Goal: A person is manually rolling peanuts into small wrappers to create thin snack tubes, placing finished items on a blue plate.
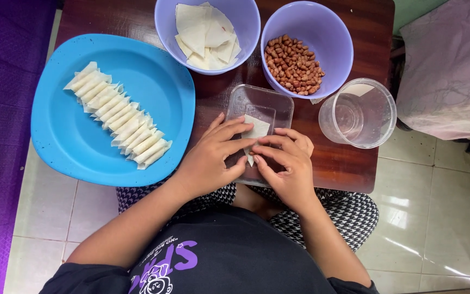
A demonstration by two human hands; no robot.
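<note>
Rolled wrappers (118, 115) line a blue plate (61, 141) at left. At centre, the left hand (210, 158) and right hand (286, 166) both pinch a pale wrapper sheet (257, 129) over a clear plastic lid (259, 106) (fingertips meeting); beyond sit a bowl of wrappers (208, 32), a bowl of peanuts (305, 46) and a clear cup (358, 112).
</note>
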